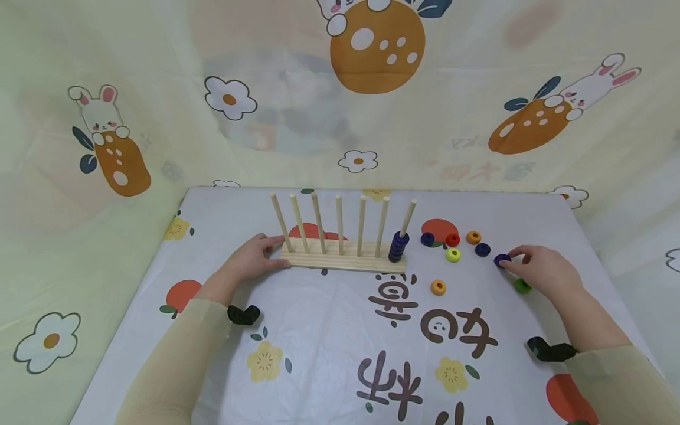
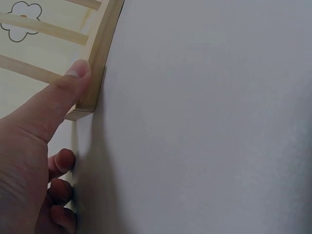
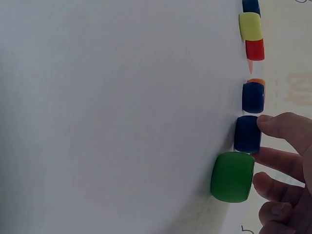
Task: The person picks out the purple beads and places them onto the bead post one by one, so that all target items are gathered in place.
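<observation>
A wooden peg rack (image 1: 342,261) stands on the table, with several upright pegs in a row. Dark blue beads (image 1: 397,248) are stacked on its rightmost peg. My left hand (image 1: 249,260) grips the rack's left end, thumb along the front edge and fingers behind; the left wrist view shows the thumb (image 2: 73,80) on the base. Over on the right, my right hand (image 1: 549,271) pinches a dark blue bead (image 1: 502,260) at the table surface. Beside those fingers lies a green bead (image 1: 522,286), large in the right wrist view.
Between rack and right hand lie loose beads: dark blue (image 1: 427,239), red (image 1: 453,239), yellow-green (image 1: 453,255), orange (image 1: 473,237) and another dark blue one (image 1: 482,249). A second orange bead (image 1: 438,287) sits nearer the front. A patterned curtain (image 1: 287,136) hangs behind the table.
</observation>
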Motion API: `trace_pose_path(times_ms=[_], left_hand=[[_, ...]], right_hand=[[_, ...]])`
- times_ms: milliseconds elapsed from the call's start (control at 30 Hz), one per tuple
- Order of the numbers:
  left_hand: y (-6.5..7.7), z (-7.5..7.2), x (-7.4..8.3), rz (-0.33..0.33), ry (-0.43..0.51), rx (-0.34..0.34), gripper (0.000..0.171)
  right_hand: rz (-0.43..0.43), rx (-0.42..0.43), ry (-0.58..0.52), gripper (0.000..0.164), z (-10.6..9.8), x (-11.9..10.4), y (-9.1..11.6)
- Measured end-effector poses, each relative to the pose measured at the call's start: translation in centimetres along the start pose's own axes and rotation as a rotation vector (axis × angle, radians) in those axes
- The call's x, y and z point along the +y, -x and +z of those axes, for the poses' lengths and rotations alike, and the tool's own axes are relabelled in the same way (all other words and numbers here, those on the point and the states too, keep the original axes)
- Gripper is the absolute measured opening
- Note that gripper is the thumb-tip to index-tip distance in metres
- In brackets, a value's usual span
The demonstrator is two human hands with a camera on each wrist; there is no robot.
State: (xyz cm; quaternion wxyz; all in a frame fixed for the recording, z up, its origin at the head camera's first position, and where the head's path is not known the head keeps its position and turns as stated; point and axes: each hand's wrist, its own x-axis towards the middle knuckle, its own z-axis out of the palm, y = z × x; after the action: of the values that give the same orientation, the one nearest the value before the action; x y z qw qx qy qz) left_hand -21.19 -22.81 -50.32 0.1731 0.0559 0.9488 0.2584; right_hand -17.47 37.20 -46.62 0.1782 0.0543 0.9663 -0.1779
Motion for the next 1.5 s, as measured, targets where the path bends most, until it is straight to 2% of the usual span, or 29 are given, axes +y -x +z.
trace_pose_path(times_ms=[467,1033,1233,1500], left_hand=[[0.0,0.2,0.4,-0.008,-0.001,0.002,0.077],[-0.1,0.1,0.4,-0.017,-0.001,-0.003,0.078],[-0.1,0.1,0.3,-0.022,-0.011,0.001,0.078],[0.0,-0.1,0.3,-0.027,-0.009,-0.002,0.078]], right_hand=[[0.008,0.012,0.010,0.064,0.5,0.2,-0.1],[-0.015,0.062,0.028,0.068,0.0,-0.2,0.3],[-0.057,0.104,0.037,0.071,-0.5,-1.3,0.7],[-0.088,0.152,0.050,0.074,-1.3,-4.1,1.5]])
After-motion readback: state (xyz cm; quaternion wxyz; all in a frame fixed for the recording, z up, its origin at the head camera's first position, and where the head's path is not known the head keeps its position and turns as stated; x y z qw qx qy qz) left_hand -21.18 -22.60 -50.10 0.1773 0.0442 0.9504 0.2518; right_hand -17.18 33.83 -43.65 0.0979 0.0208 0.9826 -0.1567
